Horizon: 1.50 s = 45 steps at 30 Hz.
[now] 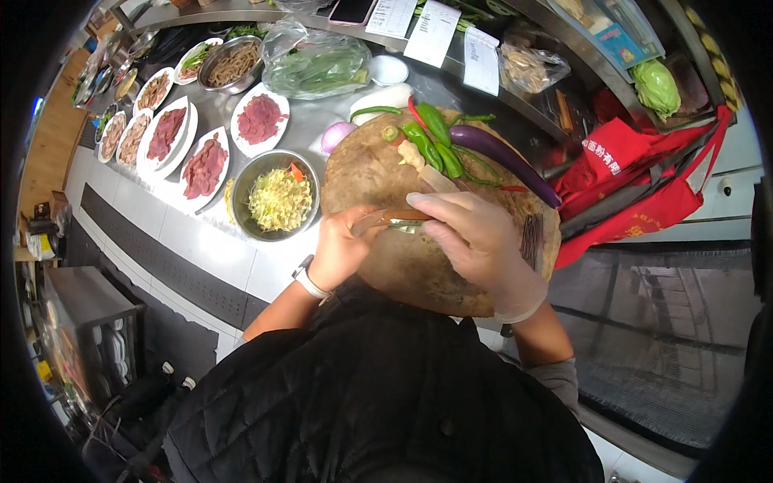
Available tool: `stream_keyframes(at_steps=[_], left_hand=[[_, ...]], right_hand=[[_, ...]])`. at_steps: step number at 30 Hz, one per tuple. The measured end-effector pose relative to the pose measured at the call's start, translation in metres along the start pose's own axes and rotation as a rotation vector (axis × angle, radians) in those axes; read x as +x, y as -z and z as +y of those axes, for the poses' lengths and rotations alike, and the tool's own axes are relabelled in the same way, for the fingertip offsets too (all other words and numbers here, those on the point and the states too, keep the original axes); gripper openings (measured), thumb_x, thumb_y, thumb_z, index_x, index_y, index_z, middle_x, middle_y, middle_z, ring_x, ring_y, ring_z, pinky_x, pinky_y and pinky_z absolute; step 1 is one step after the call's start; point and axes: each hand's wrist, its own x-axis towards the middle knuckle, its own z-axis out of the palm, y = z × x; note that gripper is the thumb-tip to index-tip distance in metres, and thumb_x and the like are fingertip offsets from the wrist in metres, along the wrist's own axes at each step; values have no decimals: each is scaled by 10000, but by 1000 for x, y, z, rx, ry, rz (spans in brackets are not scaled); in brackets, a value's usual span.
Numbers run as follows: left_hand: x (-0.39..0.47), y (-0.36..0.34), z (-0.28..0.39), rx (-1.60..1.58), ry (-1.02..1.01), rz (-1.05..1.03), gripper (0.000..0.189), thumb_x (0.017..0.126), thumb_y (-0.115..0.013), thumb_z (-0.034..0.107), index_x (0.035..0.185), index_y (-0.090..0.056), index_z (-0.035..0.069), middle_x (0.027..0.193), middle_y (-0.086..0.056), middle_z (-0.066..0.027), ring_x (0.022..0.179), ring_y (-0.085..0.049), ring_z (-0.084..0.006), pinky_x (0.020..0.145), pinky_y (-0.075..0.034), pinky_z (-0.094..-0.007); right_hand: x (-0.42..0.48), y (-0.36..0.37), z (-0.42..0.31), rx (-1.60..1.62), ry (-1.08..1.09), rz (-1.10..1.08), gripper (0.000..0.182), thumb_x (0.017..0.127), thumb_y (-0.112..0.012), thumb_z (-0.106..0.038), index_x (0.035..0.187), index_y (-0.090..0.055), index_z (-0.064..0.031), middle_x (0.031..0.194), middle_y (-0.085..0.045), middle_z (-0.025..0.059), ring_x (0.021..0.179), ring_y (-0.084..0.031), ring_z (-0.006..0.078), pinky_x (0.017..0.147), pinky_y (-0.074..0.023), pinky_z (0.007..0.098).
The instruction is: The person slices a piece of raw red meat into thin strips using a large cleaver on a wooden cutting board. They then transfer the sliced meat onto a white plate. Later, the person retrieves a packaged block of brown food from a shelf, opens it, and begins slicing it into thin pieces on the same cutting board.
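Observation:
My left hand point(350, 241), bare and with a watch at the wrist, grips a slim brown-edged object point(406, 214) above the round wooden chopping block point(386, 265); its exact kind cannot be told. At its other end, my right hand point(477, 241), in a clear glove, has fingers and thumb around it. Behind them on the block lie green peppers point(420, 143), a purple eggplant point(507, 151), ginger point(411, 155) and a red chili point(414, 111). Thin dark strips point(532, 241) lie at the block's right side.
Left of the block stands a steel bowl of shredded yellow-green vegetable point(279, 199), with plates of sliced red meat point(259, 119) beyond. A bagged leafy vegetable point(317, 66), a purple onion point(337, 137) and a white radish point(386, 99) lie behind. Red bags point(634, 199) hang at the right.

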Motion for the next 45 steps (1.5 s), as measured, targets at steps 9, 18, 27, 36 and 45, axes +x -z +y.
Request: stream_keyframes(at_steps=[9,18,27,36,45], left_hand=[[-5,2,-24,168,20,-92,217,671,-740,87,818,-617,-14,657,-589,-192,558,-588,-272,530,-454,-325],[-7,-7,-36,68,118,-113,223,669,-750,122,746,-607,-32,580,-527,-220,447,-494,-282,478,-418,-336],[-4,5,-15,185,78,-228,215,626,-745,105,806,-656,28,671,-571,-203,594,-571,-365,527,-455,-365],[0,11,-37,-99,45,-371,191,622,-676,-10,811,-650,-7,608,-574,-151,527,-522,-118,508,-422,-292],[16,19,-41,71,63,-573,136,649,-690,54,737,-611,-12,585,-547,-147,516,-511,-172,512,-412,-312]], right_hand=[[-6,-15,19,-280,45,1,311,726,-671,-149,1018,-590,-79,870,-620,49,797,-604,237,642,-476,330],[-16,-25,21,-312,22,121,241,749,-647,-137,983,-610,-94,891,-623,62,811,-603,242,670,-481,330],[-4,-13,34,109,-200,-192,301,744,-678,-211,987,-631,-40,887,-626,117,834,-598,245,732,-459,322],[-10,-15,33,222,-332,-242,305,738,-688,-194,969,-640,0,828,-655,115,747,-614,184,683,-466,281],[-31,-26,33,219,-488,-136,301,731,-704,-212,935,-648,1,845,-655,149,774,-638,232,695,-476,294]])
